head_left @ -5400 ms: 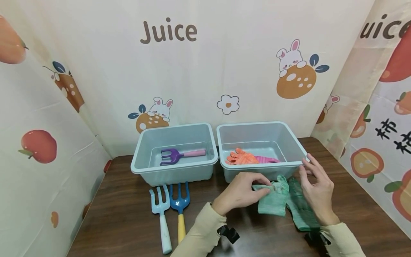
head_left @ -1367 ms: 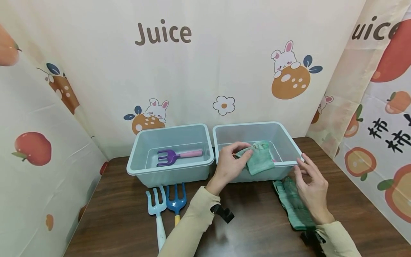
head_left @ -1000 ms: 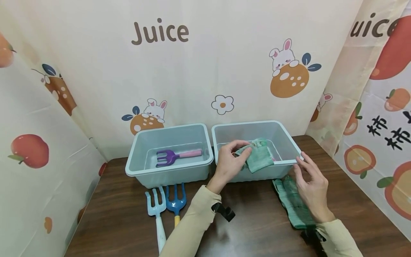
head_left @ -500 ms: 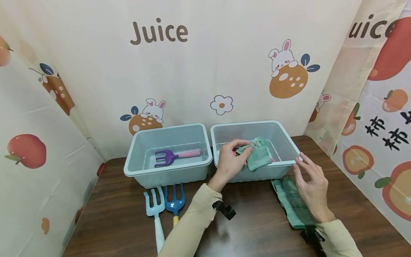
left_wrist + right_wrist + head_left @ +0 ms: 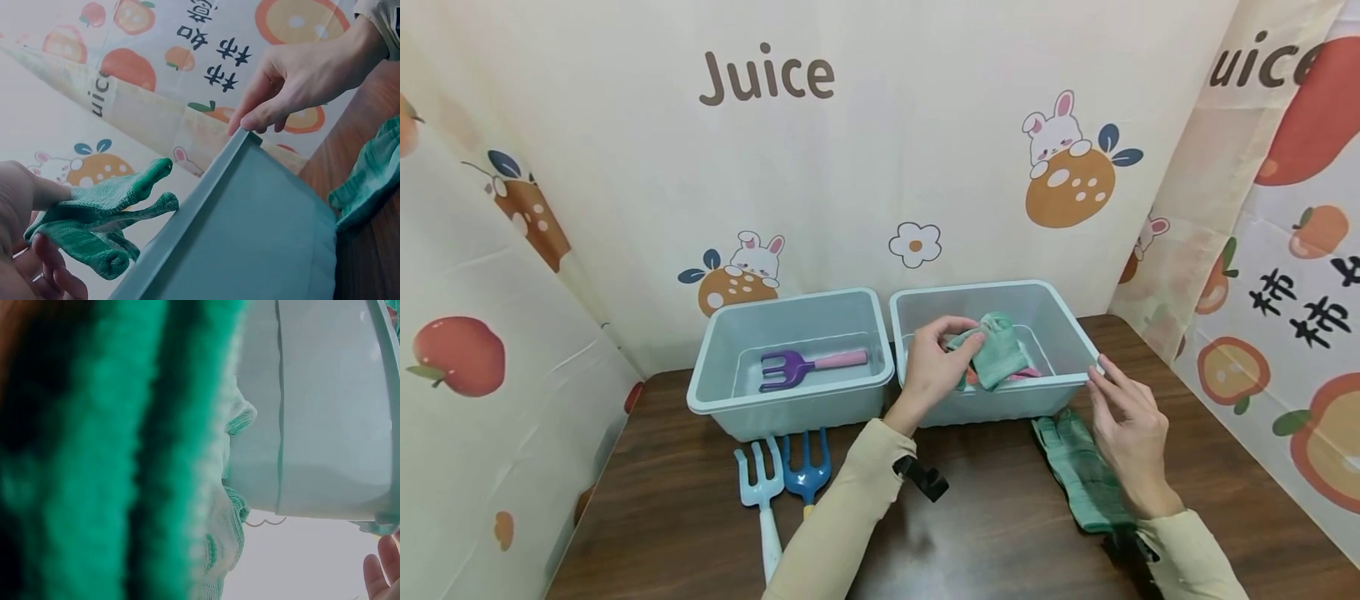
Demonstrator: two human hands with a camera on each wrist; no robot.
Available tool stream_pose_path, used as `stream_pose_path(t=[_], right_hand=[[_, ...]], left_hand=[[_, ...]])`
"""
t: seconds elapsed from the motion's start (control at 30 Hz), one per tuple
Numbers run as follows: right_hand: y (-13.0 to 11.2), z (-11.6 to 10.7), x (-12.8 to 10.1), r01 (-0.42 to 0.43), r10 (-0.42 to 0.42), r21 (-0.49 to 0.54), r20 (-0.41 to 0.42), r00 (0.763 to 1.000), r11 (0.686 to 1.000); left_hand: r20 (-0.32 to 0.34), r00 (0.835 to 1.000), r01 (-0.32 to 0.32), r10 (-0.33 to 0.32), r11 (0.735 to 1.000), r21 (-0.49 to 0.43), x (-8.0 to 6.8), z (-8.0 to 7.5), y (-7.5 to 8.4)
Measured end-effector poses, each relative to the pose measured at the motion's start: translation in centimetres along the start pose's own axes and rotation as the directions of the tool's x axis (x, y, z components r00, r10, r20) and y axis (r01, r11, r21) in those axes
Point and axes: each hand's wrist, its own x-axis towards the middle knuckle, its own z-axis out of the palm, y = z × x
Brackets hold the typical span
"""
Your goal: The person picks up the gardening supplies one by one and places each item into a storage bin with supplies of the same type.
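Note:
My left hand [image 5: 934, 363] pinches a green knit glove [image 5: 1000, 350] over the front part of the right-hand bin [image 5: 970, 408]. Its curled fingertips hang beside the bin's rim in the left wrist view, where the glove [image 5: 94, 219] shows from the side. My right hand [image 5: 1131, 433] holds the bin's front right corner between thumb and fingers; the left wrist view shows this grip of the right hand [image 5: 312, 78] too. Another green glove [image 5: 1081, 475] lies on the table under the right forearm, and a blurred green glove [image 5: 137, 450] fills much of the right wrist view.
Orange and pink gloves in the right bin are mostly hidden behind the green one. The left bin [image 5: 790, 415] contains a purple hand fork [image 5: 808, 364]. In front of it lie a light blue hand fork [image 5: 763, 492] and a blue one [image 5: 807, 477] with a yellow handle, partly under the left sleeve.
My left hand has lifted the green glove off the table and carried it over the right bin, lately a little farther in. My right hand stays at the bin's corner.

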Motion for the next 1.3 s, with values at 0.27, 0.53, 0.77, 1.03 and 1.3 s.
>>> stream_pose_path(t=[0.27, 0.53, 0.77, 1.03, 1.3], right_hand=[[-0.21, -0.02, 0.07, 0.003, -0.003, -0.006, -0.013, 1.000, 1.000], [-0.26, 0.10, 0.14, 0.000, 0.000, 0.000, -0.009, 1.000, 1.000], [-0.13, 0.25, 0.00, 0.000, 0.001, 0.014, -0.013, 1.000, 1.000], [-0.23, 0.21, 0.08, 0.001, -0.001, 0.011, -0.016, 1.000, 1.000], [-0.21, 0.25, 0.01, -0.030, 0.030, 0.044, -0.007, 1.000, 0.999]], left_hand=[[-0.001, 1.000, -0.003, 0.003, 1.000, -0.025, 0.16, -0.13, -0.10], [-0.015, 0.999, 0.041, -0.041, 0.999, -0.030, 0.23, -0.40, -0.38], [-0.007, 0.996, 0.084, -0.084, 0.996, -0.030, 0.38, -0.46, -0.47], [0.052, 0.994, 0.099, -0.097, 0.994, -0.044, 0.45, -0.51, -0.54], [0.104, 0.989, 0.102, -0.107, 0.994, 0.048, 0.26, -0.41, -0.92]])
